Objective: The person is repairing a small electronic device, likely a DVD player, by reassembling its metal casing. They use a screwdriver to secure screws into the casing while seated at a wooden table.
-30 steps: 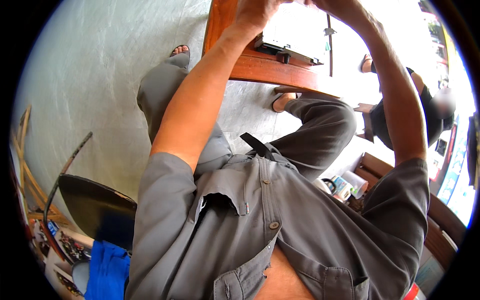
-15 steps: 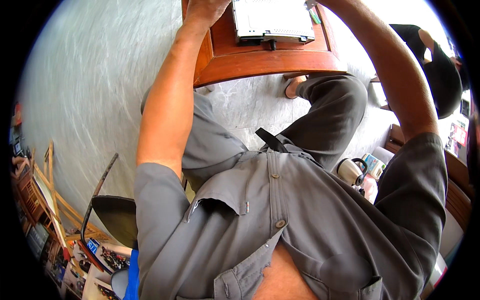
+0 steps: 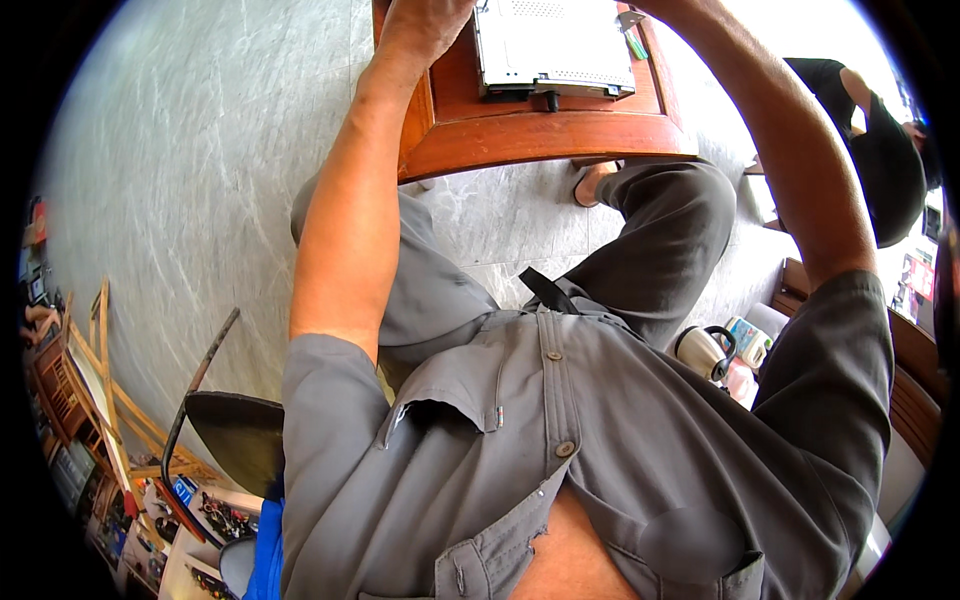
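A flat silver-white metal box, with vent holes and a black knob at its near edge, lies on a reddish-brown wooden table. It looks like an electronic unit with its metal cover up. At the box's far left corner is my left hand, its fingers cut off by the upper edge. My right hand barely shows at the upper edge, by the box's far right side. Beside it a small silver metal tab sticks out; whether I hold it cannot be seen. Both hands' grips are hidden.
A small green object lies right of the box. My knees flank the table. On the right are a kettle and a person in black. A dark chair and wooden frames stand at the left.
The whole view has shifted slightly, so the table and box sit a little lower and further right. Slightly more of my left hand and of the metal tab shows.
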`<state>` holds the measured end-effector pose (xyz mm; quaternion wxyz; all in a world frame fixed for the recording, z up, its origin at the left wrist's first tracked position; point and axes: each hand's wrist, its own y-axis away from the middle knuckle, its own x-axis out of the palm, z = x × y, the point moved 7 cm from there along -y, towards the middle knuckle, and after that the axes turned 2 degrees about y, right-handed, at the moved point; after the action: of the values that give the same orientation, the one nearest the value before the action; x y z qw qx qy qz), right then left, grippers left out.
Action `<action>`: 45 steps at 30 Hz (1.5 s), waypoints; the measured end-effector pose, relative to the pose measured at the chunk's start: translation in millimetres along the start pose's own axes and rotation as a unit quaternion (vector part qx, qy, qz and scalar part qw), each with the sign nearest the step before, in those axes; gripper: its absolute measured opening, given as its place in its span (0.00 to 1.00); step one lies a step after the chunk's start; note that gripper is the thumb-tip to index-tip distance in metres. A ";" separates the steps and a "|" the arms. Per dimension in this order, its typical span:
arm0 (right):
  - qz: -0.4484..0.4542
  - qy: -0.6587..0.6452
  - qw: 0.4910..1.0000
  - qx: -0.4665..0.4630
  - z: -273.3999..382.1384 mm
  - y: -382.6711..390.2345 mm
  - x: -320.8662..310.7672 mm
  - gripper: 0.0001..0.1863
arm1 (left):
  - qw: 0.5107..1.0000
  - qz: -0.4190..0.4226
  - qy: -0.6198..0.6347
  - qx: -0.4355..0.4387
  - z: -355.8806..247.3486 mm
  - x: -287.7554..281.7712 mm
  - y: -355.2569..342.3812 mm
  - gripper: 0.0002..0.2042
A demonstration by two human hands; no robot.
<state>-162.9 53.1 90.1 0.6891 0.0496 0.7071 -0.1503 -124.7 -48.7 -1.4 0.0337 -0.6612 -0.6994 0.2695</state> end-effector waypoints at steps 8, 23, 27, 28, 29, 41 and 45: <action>0.078 0.087 0.989 0.096 7.3 -13.8 -4.1 0.13 | 0.998 -0.030 0.037 -0.032 12.8 0.1 -0.1 0.10; 0.031 0.078 0.996 0.031 8.2 -3.1 5.2 0.06 | 0.998 0.001 0.024 -0.052 3.1 7.3 -0.2 0.08; -0.079 -0.043 0.990 -0.109 22.3 -2.5 -16.5 0.07 | 0.999 0.001 -0.022 -0.024 16.1 -3.5 -0.2 0.08; -0.061 -0.042 0.993 -0.092 18.9 -1.5 -14.1 0.07 | 0.998 0.008 -0.058 -0.004 14.2 -3.9 -1.1 0.08; -0.042 -0.041 0.995 -0.076 15.7 -0.3 -11.5 0.07 | 0.995 0.016 -0.094 0.015 12.0 -2.9 -1.7 0.08; 0.043 0.101 0.994 -0.018 19.1 -10.3 -3.9 0.07 | 0.991 -0.018 0.117 -0.069 19.2 3.5 7.6 0.09; -0.028 0.022 0.998 -0.042 23.3 -7.4 -13.3 0.07 | 0.994 -0.040 -0.088 0.051 8.6 -0.5 1.8 0.10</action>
<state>-142.0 41.3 104.3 0.6703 0.0043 0.7290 -0.1387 -126.5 -52.0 -9.3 0.0165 -0.6043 -0.7106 0.3599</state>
